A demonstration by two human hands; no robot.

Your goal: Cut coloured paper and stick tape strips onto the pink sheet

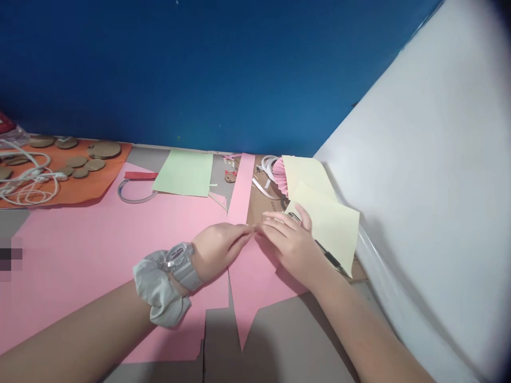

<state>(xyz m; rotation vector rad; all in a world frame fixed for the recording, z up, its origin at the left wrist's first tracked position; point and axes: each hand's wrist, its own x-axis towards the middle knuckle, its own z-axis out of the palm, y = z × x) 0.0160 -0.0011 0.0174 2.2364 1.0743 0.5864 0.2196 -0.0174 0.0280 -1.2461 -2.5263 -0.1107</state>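
My left hand (219, 249), with a grey watch (181, 260) and a pale scrunchie (162, 287) at the wrist, has its fingers pressed together on a pink paper piece (251, 282). My right hand (293, 244) meets it, fingertips almost touching, closed on the same paper with one finger raised. A narrow pink strip (241, 186) runs up beyond my fingers, and a pointed end hangs toward me. The thumb of my right hand is hidden. Close to that hand lie a pale yellow sheet (331, 223) and a black pen (329, 255).
A large pink sheet (120, 255) covers the left side. Behind it are a green sheet (186, 173), a headband-like ring (138, 199), and orange paper (91, 189) with cardboard discs (104, 149) and white earphones (35, 181). White strips (268, 167) and pleated pink paper (280, 175) sit before the blue wall (199, 74).
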